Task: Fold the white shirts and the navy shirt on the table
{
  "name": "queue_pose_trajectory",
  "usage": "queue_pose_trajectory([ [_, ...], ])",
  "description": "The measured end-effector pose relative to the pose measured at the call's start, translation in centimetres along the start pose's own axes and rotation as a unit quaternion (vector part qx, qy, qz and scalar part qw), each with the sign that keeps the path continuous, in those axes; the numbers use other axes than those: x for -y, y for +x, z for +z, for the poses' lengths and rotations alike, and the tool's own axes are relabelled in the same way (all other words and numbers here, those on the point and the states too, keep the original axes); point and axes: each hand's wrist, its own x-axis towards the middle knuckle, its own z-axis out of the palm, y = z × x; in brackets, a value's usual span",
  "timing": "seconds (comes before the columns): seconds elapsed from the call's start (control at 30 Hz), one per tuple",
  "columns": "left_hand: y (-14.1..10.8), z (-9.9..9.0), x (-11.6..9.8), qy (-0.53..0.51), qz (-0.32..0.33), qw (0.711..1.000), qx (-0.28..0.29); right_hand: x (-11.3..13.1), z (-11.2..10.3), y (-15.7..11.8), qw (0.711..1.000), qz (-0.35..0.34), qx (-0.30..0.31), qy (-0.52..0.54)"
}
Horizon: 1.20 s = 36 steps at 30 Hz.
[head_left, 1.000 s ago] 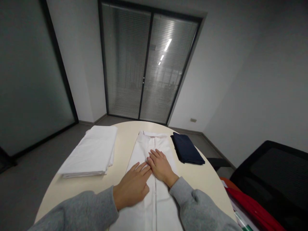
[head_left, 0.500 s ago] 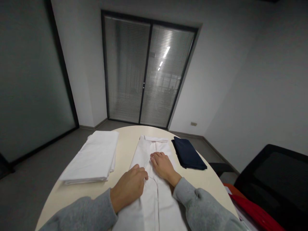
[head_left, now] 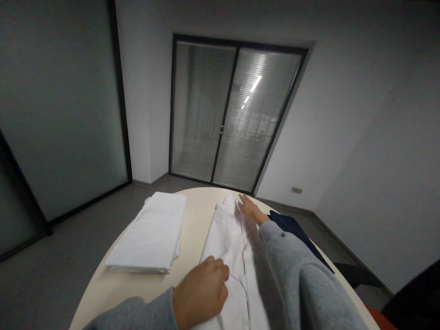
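Observation:
A long white garment (head_left: 225, 229) lies lengthwise down the middle of the round table. My left hand (head_left: 202, 291) rests at its near left part, fingers curled and pressed together; whether cloth is pinched in them is hidden. Farther off, my right hand (head_left: 250, 208) touches the far right end of the garment with its fingers extended and somewhat apart. The collar-like far end is raised in a small peak beside those fingers. A folded white cloth (head_left: 151, 233) lies to the left. On the right, my sleeve partly covers a folded navy cloth (head_left: 292, 224).
The pale round table (head_left: 197, 197) has its curved far edge just beyond the garment. A black chair (head_left: 417, 298) and something red stand at the lower right. Beyond are glazed panels with blinds (head_left: 206, 105).
My right hand has reached forward to the far end of the garment, and its forearm now covers part of the navy cloth. The far end has been lifted. The view has shifted.

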Motion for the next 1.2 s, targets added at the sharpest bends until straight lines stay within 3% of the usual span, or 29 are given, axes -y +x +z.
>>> queue_pose_trajectory([
  [0.07, -0.5, -1.6, 0.1, 0.004, -0.028, 1.000, -0.006, 1.0, -0.1, -0.8, 1.000, -0.003, -0.002, 0.001],
  [0.13, -1.1, -3.5, 0.0, 0.027, -0.061, 0.998, -0.011, 2.5, 0.2, -3.3, 1.000, -0.016, -0.005, 0.005],
  [0.33, -3.2, -7.2, 0.6, 0.166, -0.177, 0.970, -0.015, 6.6, 2.6, -16.4, 0.994, -0.058, 0.030, 0.082],
  [0.4, -3.7, -7.5, 0.6, 0.220, -0.172, 0.960, -0.033, 7.5, 3.3, -19.7, 0.994, -0.050, 0.046, 0.089],
  [0.5, -3.7, -7.3, -0.6, 0.256, -0.105, 0.959, -0.065, 8.4, 3.8, -22.3, 0.996, -0.052, 0.026, 0.068],
  [0.6, -2.1, -6.8, -3.2, 0.239, -0.015, 0.971, -0.018, 9.0, 3.6, -22.7, 0.997, -0.053, 0.012, 0.048],
  [0.67, 0.4, -6.6, -4.7, 0.222, 0.032, 0.974, 0.035, 9.2, 3.4, -22.6, 0.997, -0.063, 0.026, 0.038],
  [0.77, 5.6, -6.2, -5.1, 0.173, 0.010, 0.978, 0.117, 9.1, 3.2, -22.6, 0.996, -0.077, 0.013, 0.032],
  [0.83, 9.2, -5.6, -3.8, 0.120, -0.052, 0.982, 0.133, 9.0, 3.2, -22.7, 0.996, -0.074, -0.013, 0.043],
  [0.9, 12.0, -4.3, -1.5, 0.102, -0.100, 0.984, 0.107, 8.9, 3.3, -22.8, 0.996, -0.073, -0.023, 0.054],
  [1.03, 14.3, 0.4, 4.2, 0.078, -0.252, 0.964, 0.038, 8.5, 3.7, -23.0, 0.994, -0.077, -0.028, 0.066],
  [1.13, 14.3, 3.7, 7.2, 0.115, -0.239, 0.964, -0.033, 8.2, 3.5, -23.0, 0.992, -0.082, -0.058, 0.073],
  [1.2, 14.1, 4.7, 8.1, 0.130, -0.224, 0.964, -0.055, 8.0, 3.0, -23.0, 0.992, -0.082, -0.076, 0.064],
])
